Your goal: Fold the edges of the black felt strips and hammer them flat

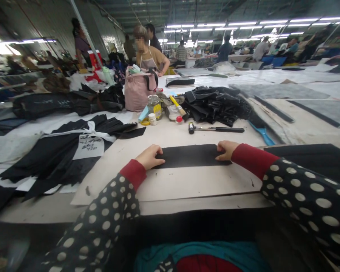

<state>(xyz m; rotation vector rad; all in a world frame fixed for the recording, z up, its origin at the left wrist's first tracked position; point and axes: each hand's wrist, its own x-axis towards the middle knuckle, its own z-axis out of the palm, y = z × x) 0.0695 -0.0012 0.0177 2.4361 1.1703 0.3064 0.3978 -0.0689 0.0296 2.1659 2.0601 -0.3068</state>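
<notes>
A flat black rectangular piece of material [190, 155] lies lengthwise on a pale board [198, 183] in front of me. My left hand [152, 156] grips its left end, thumb and fingers curled at the edge. At the opposite end my right hand [226, 150] holds it in the same way. Just beyond the piece rests a hammer [215, 129] with a metal head and black handle. To the right of the hammer is a blue-handled brush or scraper [263, 133]; its exact kind is unclear.
Tied black pieces with a handwritten tag [89, 146] lie to the left. Behind the board stand a glass jar [154, 105], a white bottle [152, 119], a yellow brush [178, 105] and a pink bag [137, 92]. Black scraps [209, 105] are heaped nearby. A co-worker [150, 56] is across the table.
</notes>
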